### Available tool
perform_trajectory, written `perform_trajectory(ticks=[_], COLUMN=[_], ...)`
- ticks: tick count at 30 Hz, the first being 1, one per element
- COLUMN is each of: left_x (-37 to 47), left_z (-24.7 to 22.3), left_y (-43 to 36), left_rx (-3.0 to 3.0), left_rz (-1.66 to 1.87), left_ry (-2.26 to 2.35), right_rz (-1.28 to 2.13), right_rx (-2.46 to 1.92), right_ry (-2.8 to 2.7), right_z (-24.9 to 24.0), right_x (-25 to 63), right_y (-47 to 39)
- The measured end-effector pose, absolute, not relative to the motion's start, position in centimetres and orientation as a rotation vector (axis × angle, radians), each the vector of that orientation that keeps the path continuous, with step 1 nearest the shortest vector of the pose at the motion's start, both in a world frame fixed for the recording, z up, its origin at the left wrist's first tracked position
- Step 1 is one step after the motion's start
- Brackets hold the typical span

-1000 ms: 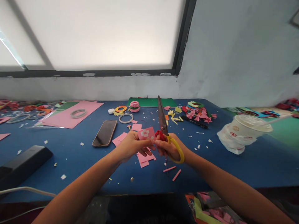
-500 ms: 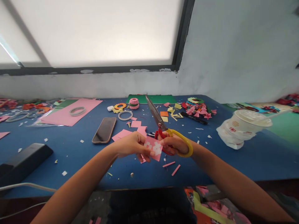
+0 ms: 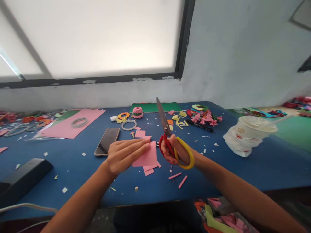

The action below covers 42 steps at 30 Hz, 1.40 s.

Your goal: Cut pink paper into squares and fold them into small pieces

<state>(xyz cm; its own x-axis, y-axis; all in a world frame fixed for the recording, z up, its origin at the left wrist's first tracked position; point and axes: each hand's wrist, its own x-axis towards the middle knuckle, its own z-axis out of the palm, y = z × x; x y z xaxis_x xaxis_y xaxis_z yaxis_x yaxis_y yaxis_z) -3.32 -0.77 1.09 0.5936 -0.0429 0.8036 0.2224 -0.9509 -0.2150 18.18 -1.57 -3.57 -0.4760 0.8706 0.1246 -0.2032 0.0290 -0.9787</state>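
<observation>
Resting straight fingers (image 3: 134,153) on the pink paper (image 3: 152,156), I cannot tell whether my left hand (image 3: 123,155) pinches it, thumb hidden; to the right, my right hand (image 3: 179,149) grasps the scissors (image 3: 167,130) by their red and yellow handles (image 3: 191,157), above the table (image 3: 218,171); their long axis runs away from me, blades (image 3: 162,117) toward the wall (image 3: 155,89), tips slanting left.

Pink paper (image 3: 151,158) partly hidden by the left hand (image 3: 126,154), phone (image 3: 105,141) with one corner behind it, scissors (image 3: 163,118) partly covered by the right hand (image 3: 177,149), window (image 3: 92,35) cut off above, black device (image 3: 26,176) cut off at left
</observation>
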Motion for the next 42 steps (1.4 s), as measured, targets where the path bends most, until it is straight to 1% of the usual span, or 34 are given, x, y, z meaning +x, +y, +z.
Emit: perform_trajectory(ticks=[3, 7, 14, 16, 18, 20, 22, 24, 26, 28, 30, 33, 36, 39, 42], left_x=[-4.1, -3.8, -2.8, -2.2, -1.4, -0.7, -0.3, -0.1, 0.2, 0.4, 0.7, 0.7, 0.5, 0.3, 0.1], left_z=[1.8, 1.7, 0.1, -0.2, -0.3, -0.2, 0.0, 0.2, 0.3, 0.2, 0.1, 0.0, 0.1, 0.1, 0.0], left_y=[-1.3, -1.4, -0.5, -0.3, -0.3, -0.2, -0.1, -0.1, -0.3, -0.5, -0.7, -0.8, -0.8, -1.1, -1.5], left_rx=[-2.454, -2.425, -2.456, -2.538, -2.655, -2.835, -3.098, -3.33, -3.431, -3.421, -3.342, -3.137, -2.927, -2.69, -2.477], left_rz=[-1.069, -0.927, -1.005, -1.157, -1.463, -1.812, -2.038, -2.079, -2.005, -2.003, -2.127, -2.376, -2.502, -2.456, -2.35], left_ry=[-0.099, -0.065, 0.053, -0.005, -0.251, -0.712, -1.209, -1.526, -1.683, -1.777, -1.86, -1.856, -1.649, -1.478, -1.355], right_rz=[1.557, 1.539, 1.402, 1.385, 1.348, 1.288, 1.229, 1.199, 1.21, 1.244, 1.264, 1.261, 1.233, 1.116, 0.842], right_rx=[-0.754, -0.68, -0.791, -0.777, -0.768, -0.792, -0.819, -0.818, -0.804, -0.798, -0.799, -0.748, -0.727, -0.852, -1.032], right_ry=[-1.508, -1.482, -1.495, -1.461, -1.431, -1.427, -1.439, -1.446, -1.46, -1.487, -1.51, -1.533, -1.557, -1.635, -1.774], right_z=[-3.4, -2.8, -1.5, -1.5, -1.5, -1.7, -1.8, -2.0, -2.2, -2.4, -2.6, -2.9, -3.2, -3.2, -3.1], right_x=[17.6, 17.2, 17.1, 17.2, 17.4, 17.6, 17.9, 18.1, 18.2, 18.2, 18.2, 18.1, 18.2, 18.4, 18.8], right_y=[-2.4, -3.6, -4.7, -4.6, -4.3, -4.0, -3.7, -3.5, -3.4, -3.3, -3.2, -3.1, -2.9, -2.5, -1.9])
